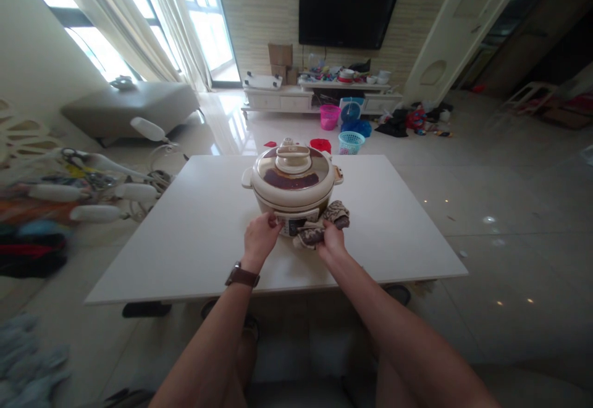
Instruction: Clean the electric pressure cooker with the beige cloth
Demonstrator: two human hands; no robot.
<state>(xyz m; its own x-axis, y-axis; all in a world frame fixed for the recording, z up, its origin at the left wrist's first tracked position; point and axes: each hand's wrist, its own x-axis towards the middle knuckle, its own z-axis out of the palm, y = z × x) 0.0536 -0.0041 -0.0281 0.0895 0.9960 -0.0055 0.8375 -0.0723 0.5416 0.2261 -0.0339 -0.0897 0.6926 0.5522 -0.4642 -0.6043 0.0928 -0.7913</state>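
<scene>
A cream electric cooker (293,187) with a glass lid and knob stands on the white table (194,235), near its middle. My left hand (260,236), with a brown watch on the wrist, presses its curled fingers against the cooker's front base by the control panel. My right hand (332,235) is closed on a crumpled patterned cloth (330,219) held against the cooker's lower right front.
A drying rack with white handles and scissors (88,186) stands left of the table. Behind are a grey sofa (130,107), a TV cabinet (319,96), pink and blue baskets (345,125) on the glossy floor, and clutter at the right.
</scene>
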